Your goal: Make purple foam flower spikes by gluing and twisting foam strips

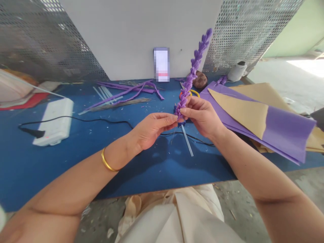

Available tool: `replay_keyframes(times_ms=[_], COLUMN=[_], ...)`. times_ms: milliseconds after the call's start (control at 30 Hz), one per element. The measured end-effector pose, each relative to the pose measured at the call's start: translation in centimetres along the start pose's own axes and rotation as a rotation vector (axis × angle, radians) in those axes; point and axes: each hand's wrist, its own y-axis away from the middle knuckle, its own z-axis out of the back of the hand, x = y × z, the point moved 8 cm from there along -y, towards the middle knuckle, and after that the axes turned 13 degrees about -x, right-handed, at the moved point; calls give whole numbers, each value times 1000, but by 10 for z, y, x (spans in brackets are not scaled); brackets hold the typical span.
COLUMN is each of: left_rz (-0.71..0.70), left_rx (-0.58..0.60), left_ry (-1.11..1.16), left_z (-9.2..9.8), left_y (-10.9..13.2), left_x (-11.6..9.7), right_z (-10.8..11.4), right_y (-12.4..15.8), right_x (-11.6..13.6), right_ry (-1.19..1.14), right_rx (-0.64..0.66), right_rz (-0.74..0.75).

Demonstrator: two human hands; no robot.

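A long purple foam flower spike (pixel 193 67) stands tilted up and to the right over the blue table (pixel 76 158). My right hand (pixel 202 116) is closed around its lower end. My left hand (pixel 152 128) pinches the same lower end from the left, fingertips touching the purple foam. A pale thin stick (pixel 187 140) pokes down out of the spike below my fingers. A gold bangle (pixel 107 162) sits on my left wrist.
Purple foam sheets (pixel 286 130) and tan paper (pixel 243 108) lie at the right. Purple strips (pixel 131 89) and thin sticks (pixel 118 104) lie behind. A white power strip (pixel 54 121) with a black cable (pixel 101 120) is at the left. A white roll (pixel 236 71) stands by the mesh wall.
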Motion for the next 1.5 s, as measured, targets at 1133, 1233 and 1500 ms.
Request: replay_keyframes(times_ms=[1133,1233,1500], left_rz=[-296,-288,-325], left_rx=[-304,-317,-270], left_ry=[27,22,-8], left_z=[27,29,23], left_y=[0,0,-2], left_x=[-29,-27,-27], right_z=[-19,-25,-19], right_y=[16,23,19], right_x=[-14,-19,-20], right_ry=[352,359,158], right_rx=[151,180,57], right_rz=[-37,-57,-158])
